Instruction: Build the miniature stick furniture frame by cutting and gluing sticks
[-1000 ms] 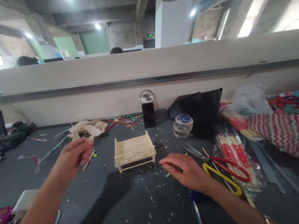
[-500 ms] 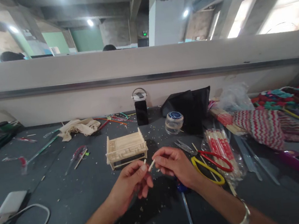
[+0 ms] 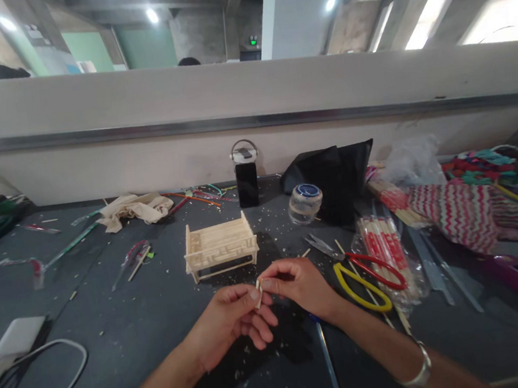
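In front of me, my left hand (image 3: 239,316) pinches a short wooden stick piece (image 3: 259,295) between thumb and forefinger, its other fingers loosely curled. My right hand (image 3: 298,283) has its fingertips closed on a short stick piece at the same spot. The two pieces meet there, and I cannot tell them fully apart. Just beyond my hands stands a small bed-like model (image 3: 221,249) made of wooden sticks, with corner posts and a rail. A screwdriver (image 3: 327,355) lies under my right forearm, its handle mostly hidden.
Right of my hands lie red-and-yellow scissors (image 3: 362,285) and a bag of wooden sticks (image 3: 383,248). Behind them are a clear jar (image 3: 305,204), a black bag (image 3: 337,178) and knitted cloth (image 3: 455,214). A phone (image 3: 247,185) stands at the back. A white charger (image 3: 19,340) with cable lies left.
My hands have come together, so the stick pieces that were slightly apart now meet. The camera view has tilted down a little. The bed-like model has stayed in place.
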`<state>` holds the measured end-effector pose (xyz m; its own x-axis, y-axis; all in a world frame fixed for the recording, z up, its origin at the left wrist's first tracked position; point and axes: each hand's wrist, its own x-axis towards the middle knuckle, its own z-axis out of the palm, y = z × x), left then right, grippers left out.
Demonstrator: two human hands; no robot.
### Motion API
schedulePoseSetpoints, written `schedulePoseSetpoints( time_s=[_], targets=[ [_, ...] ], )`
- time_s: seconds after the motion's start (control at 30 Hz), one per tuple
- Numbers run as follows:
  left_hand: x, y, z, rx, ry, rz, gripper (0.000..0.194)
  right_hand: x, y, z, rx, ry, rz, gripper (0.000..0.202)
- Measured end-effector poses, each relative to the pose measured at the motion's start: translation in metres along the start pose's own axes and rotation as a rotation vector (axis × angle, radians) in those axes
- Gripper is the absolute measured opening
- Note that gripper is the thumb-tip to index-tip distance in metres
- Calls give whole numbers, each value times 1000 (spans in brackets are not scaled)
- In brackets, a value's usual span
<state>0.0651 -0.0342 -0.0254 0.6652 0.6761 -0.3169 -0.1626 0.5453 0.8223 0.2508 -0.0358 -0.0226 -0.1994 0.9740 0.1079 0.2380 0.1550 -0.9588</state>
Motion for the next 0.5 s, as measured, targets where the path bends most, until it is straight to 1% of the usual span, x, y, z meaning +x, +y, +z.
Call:
schedulePoseSetpoints(
  time_s=[0.13, 0.3, 0.5],
  targets=[
    [0, 0, 0, 17, 0, 0, 29, -2, 0, 2, -60, 33, -44, 14],
    [-1, 1, 1, 44, 15, 47, 30, -2, 1, 4, -77, 92, -86, 14],
    [-1, 1, 2, 31, 29, 89, 30, -2, -1, 0, -16, 50, -74, 21]
  ],
)
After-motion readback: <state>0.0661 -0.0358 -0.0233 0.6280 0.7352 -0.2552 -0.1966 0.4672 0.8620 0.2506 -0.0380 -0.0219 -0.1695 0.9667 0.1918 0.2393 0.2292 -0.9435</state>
